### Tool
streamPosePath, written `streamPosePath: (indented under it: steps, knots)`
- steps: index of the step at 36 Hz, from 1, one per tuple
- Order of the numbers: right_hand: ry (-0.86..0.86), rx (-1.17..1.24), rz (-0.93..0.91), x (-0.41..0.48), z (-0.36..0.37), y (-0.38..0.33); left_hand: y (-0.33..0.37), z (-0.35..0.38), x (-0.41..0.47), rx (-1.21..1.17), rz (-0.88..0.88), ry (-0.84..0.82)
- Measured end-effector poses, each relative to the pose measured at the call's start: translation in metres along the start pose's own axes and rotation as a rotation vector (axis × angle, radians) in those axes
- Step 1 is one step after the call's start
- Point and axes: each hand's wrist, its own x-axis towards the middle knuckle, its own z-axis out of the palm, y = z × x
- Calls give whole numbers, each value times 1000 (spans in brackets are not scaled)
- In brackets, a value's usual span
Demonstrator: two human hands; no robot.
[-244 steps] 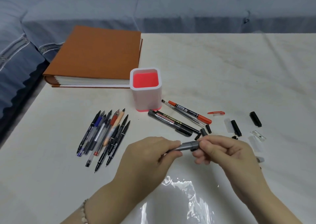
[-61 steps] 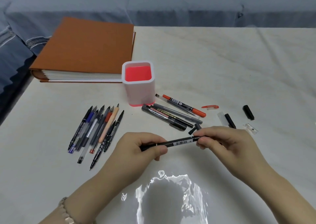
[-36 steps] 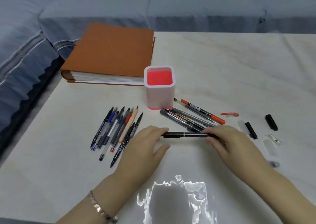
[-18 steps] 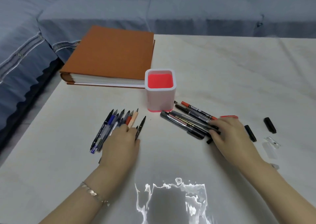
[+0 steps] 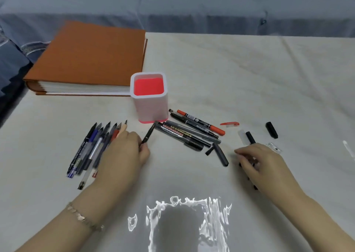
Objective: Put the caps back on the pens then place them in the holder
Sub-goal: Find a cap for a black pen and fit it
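Black pen (image 5: 148,135), pinched in left hand (image 5: 123,155); holder (image 5: 150,108) nearby

Holder (image 5: 150,107) stands before the book (image 5: 92,55), between loose pens (image 5: 90,148) left and markers (image 5: 184,134) right

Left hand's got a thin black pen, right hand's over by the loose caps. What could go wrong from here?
Wrong cap: several similar black caps lie by the right hand, so the one picked may not fit the thin black pen pinched in the left hand.
Scatter or smear: the left hand sits over the row of uncapped pens and could roll them or pick up ink.
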Motion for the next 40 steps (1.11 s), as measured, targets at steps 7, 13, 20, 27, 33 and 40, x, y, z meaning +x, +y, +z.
streamPosePath:
  steps: [7, 13, 20, 27, 33, 40]
  knots:
    - [-42, -132, -190, 20, 25, -25, 18, 1, -14, -407, -39, -240]
    - [-88, -279, -203, 33, 39, -29, 21, -1, -20, -541, -57, -278]
    - [-83, 41, -178, 17, 24, -47, 37, -15, -14, -1416, -499, -264]
    - [-8, 631, 13, -7, 13, -72, 54, -23, -9, -1952, -592, -98]
    - [-14, 850, 86, -13, 8, -96, 64, -26, -13, -1987, -567, -59]
    - [50, 769, 42, -10, 10, -105, 62, -27, -17, -1875, -448, -80]
